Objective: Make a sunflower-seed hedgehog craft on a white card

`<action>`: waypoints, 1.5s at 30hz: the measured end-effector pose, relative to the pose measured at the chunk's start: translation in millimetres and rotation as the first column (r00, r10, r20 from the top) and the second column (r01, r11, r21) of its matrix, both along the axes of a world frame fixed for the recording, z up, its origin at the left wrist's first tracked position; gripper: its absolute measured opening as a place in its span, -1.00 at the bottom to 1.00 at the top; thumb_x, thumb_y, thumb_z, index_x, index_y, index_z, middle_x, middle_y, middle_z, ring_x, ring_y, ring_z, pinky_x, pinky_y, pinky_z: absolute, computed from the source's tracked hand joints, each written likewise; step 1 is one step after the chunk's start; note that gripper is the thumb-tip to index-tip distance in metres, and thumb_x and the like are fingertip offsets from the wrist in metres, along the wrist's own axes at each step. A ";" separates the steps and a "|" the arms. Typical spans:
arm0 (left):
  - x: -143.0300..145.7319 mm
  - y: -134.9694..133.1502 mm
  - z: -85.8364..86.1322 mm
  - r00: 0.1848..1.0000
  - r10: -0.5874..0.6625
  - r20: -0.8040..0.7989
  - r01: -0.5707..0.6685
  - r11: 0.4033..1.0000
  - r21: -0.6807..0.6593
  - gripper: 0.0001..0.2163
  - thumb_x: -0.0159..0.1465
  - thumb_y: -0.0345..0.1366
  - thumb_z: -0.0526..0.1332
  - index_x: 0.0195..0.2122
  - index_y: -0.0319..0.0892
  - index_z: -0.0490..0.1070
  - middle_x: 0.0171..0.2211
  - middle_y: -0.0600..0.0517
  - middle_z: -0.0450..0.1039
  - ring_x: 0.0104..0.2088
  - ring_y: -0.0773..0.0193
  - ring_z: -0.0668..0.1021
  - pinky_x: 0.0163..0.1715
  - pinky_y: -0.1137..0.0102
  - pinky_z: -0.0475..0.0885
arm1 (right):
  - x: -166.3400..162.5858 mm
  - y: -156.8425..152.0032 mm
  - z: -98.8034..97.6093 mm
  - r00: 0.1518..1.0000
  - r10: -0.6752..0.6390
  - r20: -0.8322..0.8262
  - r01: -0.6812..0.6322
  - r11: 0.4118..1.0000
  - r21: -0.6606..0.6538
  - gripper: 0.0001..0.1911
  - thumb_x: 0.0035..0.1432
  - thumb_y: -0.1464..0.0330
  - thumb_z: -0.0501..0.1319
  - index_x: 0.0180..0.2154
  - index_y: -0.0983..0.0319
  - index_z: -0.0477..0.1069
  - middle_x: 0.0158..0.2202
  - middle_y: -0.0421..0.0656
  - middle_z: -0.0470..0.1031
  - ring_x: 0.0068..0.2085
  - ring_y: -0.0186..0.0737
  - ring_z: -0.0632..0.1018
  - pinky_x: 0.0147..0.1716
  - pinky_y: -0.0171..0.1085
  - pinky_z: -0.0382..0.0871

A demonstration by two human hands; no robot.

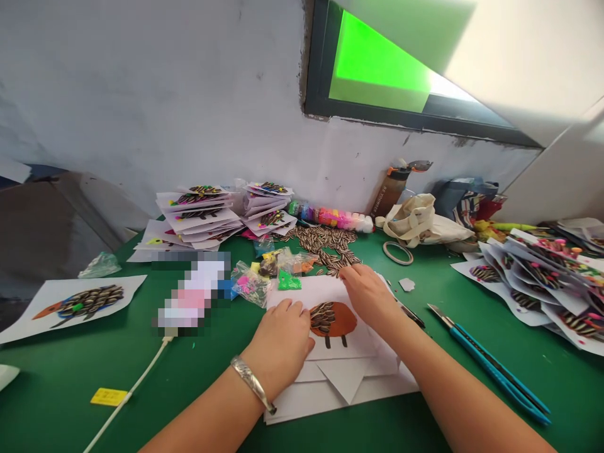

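Observation:
My left hand, with a silver bangle at its wrist, lies on the left part of a white paper sheet. Its fingers are spread a little and rest on the sheet. Beside them is a brown bird-like shape with two black legs, its left part covered by striped sunflower seeds. My right hand reaches over the sheet's top right edge, fingers drawn together at the near edge of a loose seed pile. Its fingertips are mostly hidden, so anything between them does not show. More sheets lie underneath.
Small bags of coloured clay lie left of the pile. A blue utility knife and a tape roll are at right. Stacked seed pictures stand behind; others lie right. A white cable crosses the green table.

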State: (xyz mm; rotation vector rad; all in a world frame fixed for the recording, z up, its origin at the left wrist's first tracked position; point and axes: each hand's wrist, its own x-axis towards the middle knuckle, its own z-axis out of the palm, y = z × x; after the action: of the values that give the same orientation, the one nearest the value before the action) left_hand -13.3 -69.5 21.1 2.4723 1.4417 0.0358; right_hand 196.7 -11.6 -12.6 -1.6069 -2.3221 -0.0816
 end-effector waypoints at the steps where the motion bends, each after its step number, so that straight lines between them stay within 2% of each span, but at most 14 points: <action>1: 0.1 0.0 0.5 1.000 0.000 -0.001 0.000 1.000 -0.003 -0.74 0.25 -0.33 0.11 -0.08 -0.27 0.45 -0.13 -0.16 0.45 -0.04 -0.02 0.42 -0.04 0.13 0.38 | 3.4 -8.7 3.4 0.991 -0.017 -0.131 0.016 1.000 -0.013 -0.69 0.26 0.53 -0.01 -0.10 0.22 0.45 -0.22 -0.06 0.46 -0.24 -0.16 0.44 -0.25 -0.24 0.29; 2: 0.1 0.0 1.0 1.000 0.000 -0.003 0.000 1.000 -0.008 -0.74 0.25 -0.32 0.11 -0.08 -0.27 0.45 -0.12 -0.17 0.45 -0.04 -0.03 0.42 -0.04 0.12 0.38 | 6.3 -17.7 6.1 0.965 -0.001 -0.264 -0.008 0.999 -0.033 -0.68 0.28 0.48 0.00 -0.06 0.18 0.44 -0.20 -0.08 0.47 -0.25 -0.19 0.46 -0.27 -0.25 0.32; 5: 0.3 -0.8 2.1 1.000 0.001 -0.013 -0.001 1.000 -0.014 -0.73 0.25 -0.32 0.11 -0.07 -0.26 0.45 -0.12 -0.17 0.45 -0.04 -0.02 0.42 -0.04 0.14 0.37 | 9.2 -40.9 8.8 0.833 0.024 -0.552 -0.114 0.985 -0.129 -0.76 0.24 0.41 0.08 -0.17 0.15 0.50 -0.25 -0.14 0.51 -0.25 -0.21 0.51 -0.26 -0.27 0.38; 8: 0.3 -1.3 1.5 1.000 0.003 -0.011 -0.003 1.000 -0.009 -0.74 0.25 -0.31 0.12 -0.08 -0.25 0.44 -0.12 -0.16 0.44 -0.04 -0.01 0.42 -0.03 0.15 0.37 | 3.3 -52.3 7.9 0.779 -0.010 -0.627 -0.197 0.946 -0.259 -0.76 0.18 0.45 0.11 -0.24 0.15 0.54 -0.27 -0.16 0.55 -0.26 -0.23 0.54 -0.25 -0.29 0.40; 14: 0.3 -0.4 -0.9 1.000 0.005 -0.006 -0.005 1.000 -0.010 -0.72 0.25 -0.30 0.13 -0.05 -0.25 0.43 -0.09 -0.15 0.43 -0.01 -0.02 0.41 0.00 0.14 0.35 | -4.1 -50.4 13.4 0.769 -0.034 -0.639 -0.279 0.881 -0.383 -0.79 0.12 0.46 0.17 -0.31 0.14 0.57 -0.33 -0.22 0.57 -0.31 -0.26 0.53 -0.31 -0.34 0.37; 23: 0.4 0.6 -0.3 1.000 -0.003 -0.012 0.003 1.000 -0.021 -0.72 0.26 -0.29 0.11 -0.04 -0.25 0.42 -0.10 -0.16 0.43 -0.02 -0.01 0.41 0.00 0.15 0.35 | -0.4 -52.6 21.3 0.748 0.028 -0.663 -0.383 0.834 -0.397 -0.75 0.14 0.45 0.14 -0.26 0.11 0.58 -0.39 -0.24 0.55 -0.38 -0.30 0.50 -0.35 -0.36 0.39; 37: 1.4 2.8 1.1 0.999 -0.017 -0.034 0.017 1.000 -0.021 -0.71 0.27 -0.28 0.12 -0.02 -0.25 0.43 -0.07 -0.17 0.44 0.03 -0.03 0.40 0.06 0.12 0.33 | -0.7 -53.2 18.8 0.855 0.106 -0.507 -0.308 0.891 -0.333 -0.70 0.14 0.56 0.10 -0.31 0.11 0.53 -0.36 -0.26 0.49 -0.32 -0.33 0.49 -0.30 -0.38 0.32; 45: 0.1 2.2 -1.8 0.999 -0.020 -0.036 0.019 1.000 -0.015 -0.71 0.28 -0.28 0.12 -0.02 -0.24 0.43 -0.05 -0.17 0.44 0.05 -0.03 0.40 0.08 0.12 0.31 | -2.6 -52.1 11.8 0.911 0.133 -0.391 -0.255 0.926 -0.278 -0.71 0.14 0.58 0.10 -0.30 0.14 0.53 -0.37 -0.21 0.49 -0.28 -0.26 0.47 -0.28 -0.34 0.31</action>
State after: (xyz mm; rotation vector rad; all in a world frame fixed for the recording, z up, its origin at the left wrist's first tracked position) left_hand -13.2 -67.2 19.3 2.4869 1.4272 -0.0234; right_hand 194.0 -63.7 -0.8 -1.3611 -2.2592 0.6258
